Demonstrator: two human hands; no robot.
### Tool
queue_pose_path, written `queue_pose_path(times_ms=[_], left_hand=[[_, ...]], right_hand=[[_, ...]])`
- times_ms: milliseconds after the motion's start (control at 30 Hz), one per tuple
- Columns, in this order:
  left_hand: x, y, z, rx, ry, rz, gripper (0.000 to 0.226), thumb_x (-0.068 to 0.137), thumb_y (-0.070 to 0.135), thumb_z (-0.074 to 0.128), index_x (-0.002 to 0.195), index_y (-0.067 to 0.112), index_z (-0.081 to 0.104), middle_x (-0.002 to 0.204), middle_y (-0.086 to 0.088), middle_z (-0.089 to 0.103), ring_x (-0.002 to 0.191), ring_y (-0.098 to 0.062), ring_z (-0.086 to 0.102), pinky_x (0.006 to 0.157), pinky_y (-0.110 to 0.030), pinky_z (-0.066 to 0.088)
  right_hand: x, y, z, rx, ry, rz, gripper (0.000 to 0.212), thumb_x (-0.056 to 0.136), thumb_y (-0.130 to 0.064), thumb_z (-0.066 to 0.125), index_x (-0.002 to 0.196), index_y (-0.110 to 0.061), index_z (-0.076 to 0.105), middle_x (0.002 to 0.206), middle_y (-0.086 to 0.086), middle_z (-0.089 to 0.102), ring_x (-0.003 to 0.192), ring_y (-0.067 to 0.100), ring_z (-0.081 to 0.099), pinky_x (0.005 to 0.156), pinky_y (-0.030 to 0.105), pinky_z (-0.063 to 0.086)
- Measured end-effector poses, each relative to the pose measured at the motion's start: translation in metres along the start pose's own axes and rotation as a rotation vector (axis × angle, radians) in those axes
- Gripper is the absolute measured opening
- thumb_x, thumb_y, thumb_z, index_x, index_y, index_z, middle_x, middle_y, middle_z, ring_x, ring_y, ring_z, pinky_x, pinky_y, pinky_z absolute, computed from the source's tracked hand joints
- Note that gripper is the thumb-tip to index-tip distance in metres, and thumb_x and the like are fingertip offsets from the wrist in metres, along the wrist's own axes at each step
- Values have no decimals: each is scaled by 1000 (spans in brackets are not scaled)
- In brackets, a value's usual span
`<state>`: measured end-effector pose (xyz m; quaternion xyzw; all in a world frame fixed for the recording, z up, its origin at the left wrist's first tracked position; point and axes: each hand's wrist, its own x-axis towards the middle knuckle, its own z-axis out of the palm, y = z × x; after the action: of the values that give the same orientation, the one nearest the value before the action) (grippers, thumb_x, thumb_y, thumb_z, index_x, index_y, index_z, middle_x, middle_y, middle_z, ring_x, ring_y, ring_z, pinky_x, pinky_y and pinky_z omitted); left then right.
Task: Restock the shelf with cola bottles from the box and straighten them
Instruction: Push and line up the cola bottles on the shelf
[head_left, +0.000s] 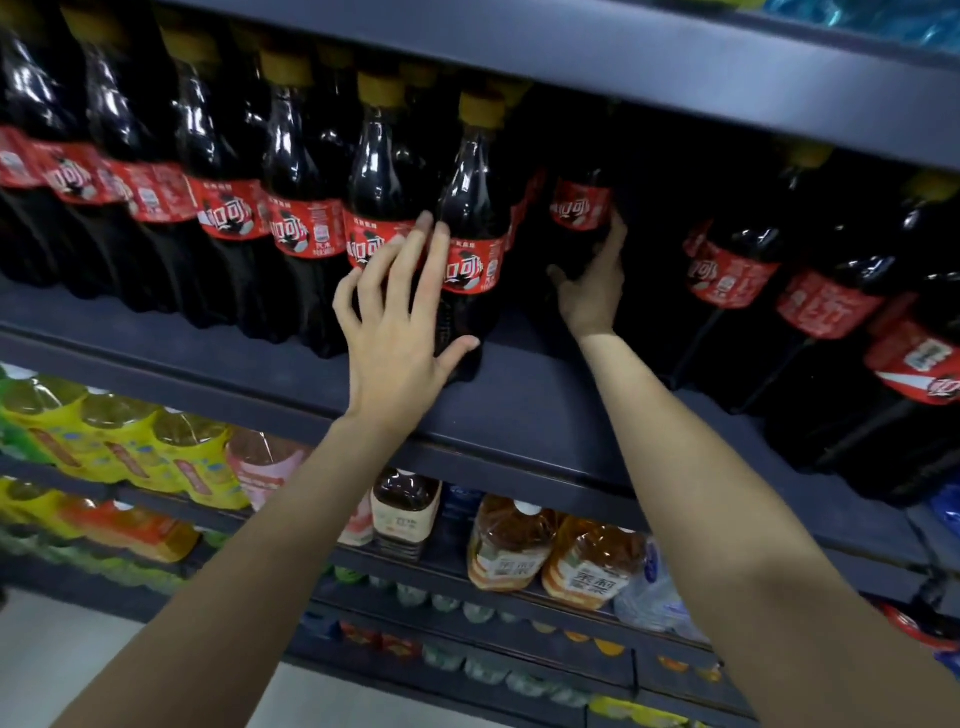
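Dark shop shelf (519, 395) carries a row of cola bottles along its front edge. Your left hand (400, 332) rests spread-fingered on the end bottle (470, 218); your right hand (592, 283) wraps fingers round a deeper bottle (579, 208) near the back edge.

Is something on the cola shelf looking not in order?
Yes. The front row breaks off: the right hand holds a cola bottle set far back in a dark gap, behind the front bottle that the left hand touches. No spill shows.
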<state>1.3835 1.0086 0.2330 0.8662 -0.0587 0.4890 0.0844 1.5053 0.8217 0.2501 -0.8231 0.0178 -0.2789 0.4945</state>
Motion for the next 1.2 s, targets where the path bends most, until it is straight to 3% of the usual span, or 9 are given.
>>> queue_pose_path(times_ms=[200, 367, 433, 500, 633, 700, 833, 1067, 1200], left_hand=[[-1, 4, 3, 12, -13, -14, 101, 71, 48, 76, 146, 11, 21, 149, -10, 32, 136, -25, 22, 106, -43, 18], [-2, 7, 1, -21, -26, -37, 98, 74, 47, 75, 146, 12, 19, 151, -12, 31, 137, -25, 20, 106, -43, 19], [-2, 8, 1, -44, -31, -50, 95, 76, 46, 73, 147, 11, 19, 152, -13, 31, 138, -25, 20, 106, -44, 19], [-4, 8, 2, -77, -34, -62, 92, 79, 44, 72, 147, 10, 20, 151, -13, 31, 138, -25, 19, 106, -44, 19], [-10, 15, 5, -153, -25, -122, 84, 83, 36, 69, 147, 8, 22, 152, -14, 29, 137, -26, 19, 107, -44, 19], [-11, 22, 6, -187, -17, -150, 83, 83, 30, 68, 147, 6, 21, 153, -15, 27, 137, -27, 19, 107, -44, 20], [-9, 34, 4, -253, -26, -209, 84, 79, 17, 65, 148, 4, 18, 154, -15, 22, 139, -27, 20, 109, -44, 20], [-8, 42, 1, -275, -41, -281, 93, 69, 11, 62, 149, 7, 15, 155, -12, 20, 139, -26, 23, 109, -44, 23], [-8, 41, 2, -276, -63, -266, 94, 70, 11, 64, 149, 7, 13, 155, -14, 20, 138, -27, 23, 108, -45, 24]], right_hand=[[20, -9, 22, -149, 8, 42, 85, 83, 0, 60, 150, -17, 10, 147, 15, 35, 130, 28, 43, 105, 35, 36], [2, -11, 5, -149, -164, 38, 87, 88, -12, 62, 151, -17, 2, 155, 17, 17, 139, 30, 28, 109, 32, 27], [-15, -15, -18, -199, -234, 10, 81, 89, -18, 62, 151, -14, 10, 155, 16, 16, 142, 29, 23, 112, 31, 22], [-42, -17, -51, -167, -228, -87, 66, 89, -16, 61, 147, -14, 30, 148, 13, 33, 135, 25, 36, 111, 30, 29], [-91, -9, -115, -293, 313, -339, 36, 86, -19, 60, 119, -4, 57, 112, 15, 60, 105, 29, 55, 90, 41, 46], [-92, -5, -126, -372, 512, -213, 55, 82, -30, 67, 123, 1, 49, 117, 22, 52, 109, 38, 48, 93, 46, 43], [-69, -6, -114, -386, 421, -28, 109, 67, -37, 81, 150, -16, 14, 143, 16, 32, 126, 32, 38, 92, 41, 46], [-48, -6, -87, -504, 533, 51, 107, 67, -25, 81, 151, -24, 15, 132, 16, 42, 111, 31, 45, 96, 37, 39], [-52, -10, -76, -141, 235, -123, 107, 70, -5, 77, 151, -17, 9, 145, 17, 33, 129, 32, 35, 108, 32, 25]])
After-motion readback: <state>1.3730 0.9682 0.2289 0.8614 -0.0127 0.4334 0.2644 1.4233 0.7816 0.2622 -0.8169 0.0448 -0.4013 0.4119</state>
